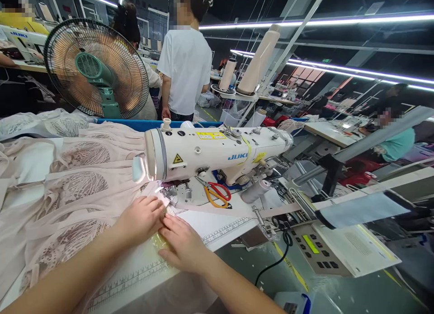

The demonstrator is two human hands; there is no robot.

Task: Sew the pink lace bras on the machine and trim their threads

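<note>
A white sewing machine (190, 149) stands before me, its needle area partly hidden behind the head. My left hand (140, 217) is just in front of the presser foot, fingers bent and close together on a pale fabric piece (168, 209). Touching it from the right is my right hand (183, 241), its fingers and thumb closed around a yellowish, translucent part (159, 243) of the work. Both palms hide most of this piece. Scissors (217, 194) with red and orange handles lie on the machine bed. A beige band (237, 210) runs in from the right.
Beige garments with lace panels (81, 187) spread over the table's left side. A large fan (96, 70) stands behind them. Thread cones (259, 61) rise beyond the machine; a grey spool (256, 190) and control box (325, 248) are at right. A person in a white shirt (186, 70) stands behind.
</note>
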